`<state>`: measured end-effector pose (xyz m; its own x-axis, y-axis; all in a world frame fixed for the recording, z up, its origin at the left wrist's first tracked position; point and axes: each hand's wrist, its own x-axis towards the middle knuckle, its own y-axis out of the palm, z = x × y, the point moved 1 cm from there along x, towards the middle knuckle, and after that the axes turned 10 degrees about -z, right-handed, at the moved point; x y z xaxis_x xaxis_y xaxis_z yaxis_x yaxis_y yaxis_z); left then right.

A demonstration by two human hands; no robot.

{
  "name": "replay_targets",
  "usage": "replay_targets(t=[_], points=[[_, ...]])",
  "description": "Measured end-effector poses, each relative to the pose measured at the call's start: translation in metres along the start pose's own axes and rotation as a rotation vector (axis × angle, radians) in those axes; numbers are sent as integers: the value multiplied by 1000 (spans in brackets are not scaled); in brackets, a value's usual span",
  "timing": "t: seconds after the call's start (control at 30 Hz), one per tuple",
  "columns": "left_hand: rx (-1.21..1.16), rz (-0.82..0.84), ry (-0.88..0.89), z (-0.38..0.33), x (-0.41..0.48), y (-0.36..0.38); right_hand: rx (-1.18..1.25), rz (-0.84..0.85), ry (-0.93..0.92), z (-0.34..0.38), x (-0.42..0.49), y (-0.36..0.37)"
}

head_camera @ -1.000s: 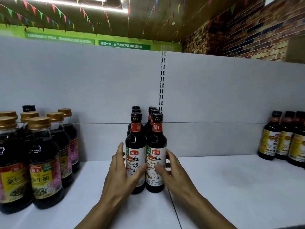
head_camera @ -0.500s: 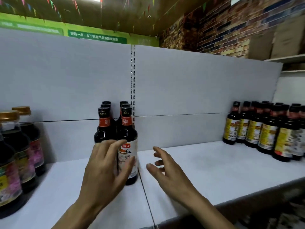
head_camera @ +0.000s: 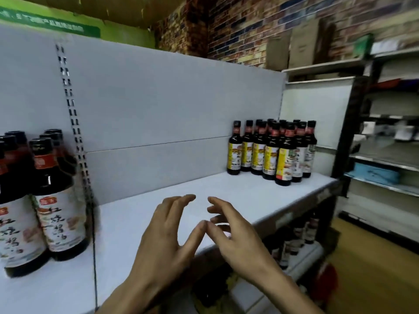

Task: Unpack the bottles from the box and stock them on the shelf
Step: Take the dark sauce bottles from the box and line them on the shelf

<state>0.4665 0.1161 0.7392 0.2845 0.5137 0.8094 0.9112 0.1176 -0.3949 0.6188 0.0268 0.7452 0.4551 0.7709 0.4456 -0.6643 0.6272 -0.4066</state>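
Both hands empty, left hand (head_camera: 167,236), right hand (head_camera: 238,241), fingers (head_camera: 181,200) spread, thumbs touching.

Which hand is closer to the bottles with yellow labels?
The right hand. It is nearer that end of the shelf, though well short of the yellow-label bottles and touching none. The left hand is beside it, farther away.
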Motion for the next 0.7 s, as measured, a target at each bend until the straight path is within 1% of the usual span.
replay_targets(t=[0.13,0.27,0.37,0.53,0.7], points=[[-99,110,10,-42,-11,57,-40,-81,61,-35,-24,-62],[-190,220,26,-87,-32,111,-83,-115,165,-75,-55,-121],[-229,310,18,-111,-54,144,-74,-132,250,-104,-78,-148],[-294,493,-35,-138,-105,204,-119,-171,377,-167,-124,-181],[-342,692,-112,-136,-158,255,-155,-205,524,-220,-165,-187]])
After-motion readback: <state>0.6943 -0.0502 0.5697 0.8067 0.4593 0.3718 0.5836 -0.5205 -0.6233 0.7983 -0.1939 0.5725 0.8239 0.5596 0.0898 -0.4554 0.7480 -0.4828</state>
